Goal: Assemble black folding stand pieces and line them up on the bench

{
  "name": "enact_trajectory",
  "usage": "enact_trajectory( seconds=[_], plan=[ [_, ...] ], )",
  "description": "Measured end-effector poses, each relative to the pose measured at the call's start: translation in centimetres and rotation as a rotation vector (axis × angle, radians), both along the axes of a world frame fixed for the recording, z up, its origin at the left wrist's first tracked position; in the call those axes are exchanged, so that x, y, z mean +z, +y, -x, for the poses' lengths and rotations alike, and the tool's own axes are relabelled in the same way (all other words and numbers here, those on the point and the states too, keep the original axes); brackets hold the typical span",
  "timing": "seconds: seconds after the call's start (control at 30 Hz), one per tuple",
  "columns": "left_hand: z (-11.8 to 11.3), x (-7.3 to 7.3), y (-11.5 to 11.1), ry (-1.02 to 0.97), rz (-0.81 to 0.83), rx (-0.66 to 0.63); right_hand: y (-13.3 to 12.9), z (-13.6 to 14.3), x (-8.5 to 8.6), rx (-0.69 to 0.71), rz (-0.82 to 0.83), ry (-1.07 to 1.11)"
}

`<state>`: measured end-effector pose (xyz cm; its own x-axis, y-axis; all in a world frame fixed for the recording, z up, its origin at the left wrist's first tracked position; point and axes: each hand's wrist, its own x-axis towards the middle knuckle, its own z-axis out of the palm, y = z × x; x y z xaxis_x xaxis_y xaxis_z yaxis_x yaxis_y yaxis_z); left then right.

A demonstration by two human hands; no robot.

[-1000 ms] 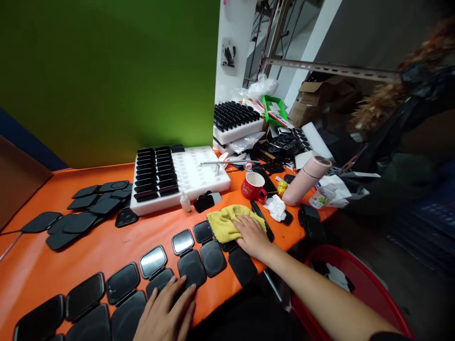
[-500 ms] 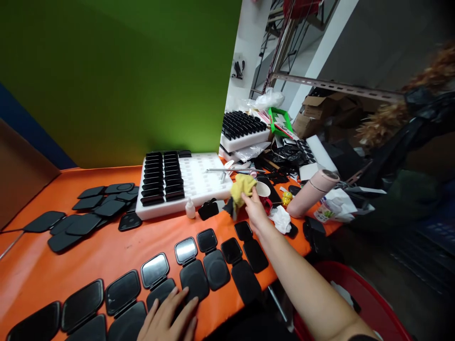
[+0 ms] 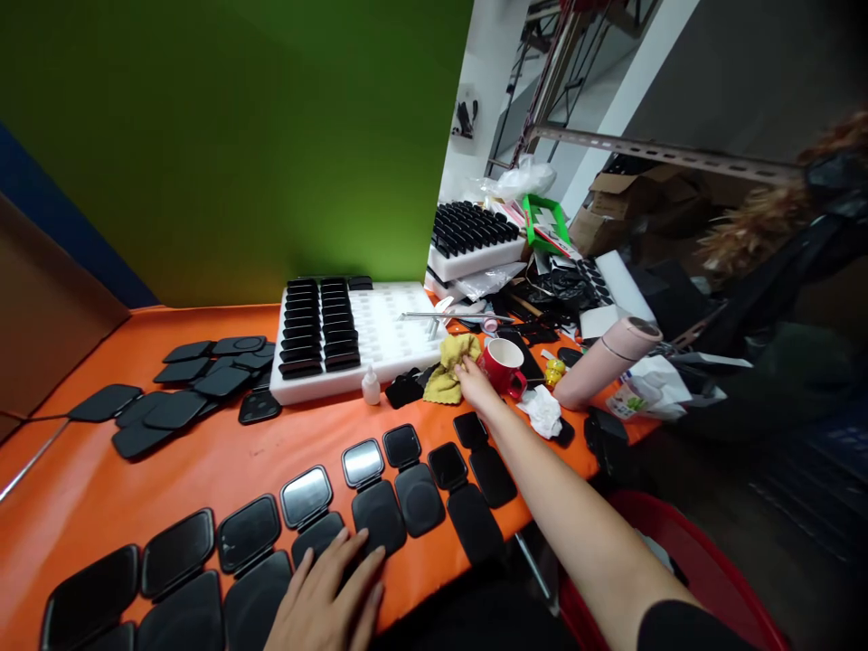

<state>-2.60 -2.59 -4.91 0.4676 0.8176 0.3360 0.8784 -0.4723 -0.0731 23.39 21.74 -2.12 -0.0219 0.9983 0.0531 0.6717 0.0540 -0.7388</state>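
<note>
My right hand [image 3: 473, 380] is stretched out to the middle of the table, its fingers closed on the edge of a yellow cloth [image 3: 446, 384]. The cloth lies crumpled on the table, beside a dark cloth-like piece [image 3: 405, 389] and a red mug [image 3: 502, 365]. Near the front edge, my left hand [image 3: 331, 592] rests with fingers apart over one of the black folding cases [image 3: 318, 539]. Several of these hinged cases lie unfolded in a row, with glossy, mirror-like upper panels and matt lower ones. Nothing shows in the left hand.
A white foam tray [image 3: 400, 362] holds rows of black pieces, with a small white bottle [image 3: 371, 387] before it. Flat black pieces [image 3: 180, 410] are piled at left. A pink flask [image 3: 603, 363], crumpled tissue [image 3: 542, 411] and clutter stand right. Below is a red tub [image 3: 705, 551].
My right hand has lowered the yellow cloth onto the table, where it now lies more spread out. The red mug shows more fully. My left hand stays over the cases; the view has shifted slightly.
</note>
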Motion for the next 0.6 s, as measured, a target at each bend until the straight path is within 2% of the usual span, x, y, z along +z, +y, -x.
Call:
enact_trajectory(
  seconds=[0.1,0.2,0.27,0.37,0.47,0.6],
  plan=[
    [0.1,-0.1,-0.1,-0.047,0.020,0.007,-3.6,-1.8,1.1,0.039,0.040,-0.129],
    [-0.2,0.4,-0.1,-0.102,0.082,0.028,-7.4,-3.5,2.2,0.174,0.090,-0.267],
    [-0.9,0.9,0.1,-0.135,0.128,0.061,-8.7,-4.0,2.7,0.267,0.126,-0.347],
    [-2.3,1.8,0.5,-0.173,0.176,0.039,-8.4,-3.8,3.1,0.362,0.176,-0.445],
    [-3.6,2.3,0.8,-0.201,0.196,-0.015,-6.6,-3.4,3.2,0.429,0.225,-0.525],
    [-4.6,2.8,1.7,-0.248,0.249,-0.010,-4.4,-3.6,3.3,0.545,0.269,-0.590]
  ],
)
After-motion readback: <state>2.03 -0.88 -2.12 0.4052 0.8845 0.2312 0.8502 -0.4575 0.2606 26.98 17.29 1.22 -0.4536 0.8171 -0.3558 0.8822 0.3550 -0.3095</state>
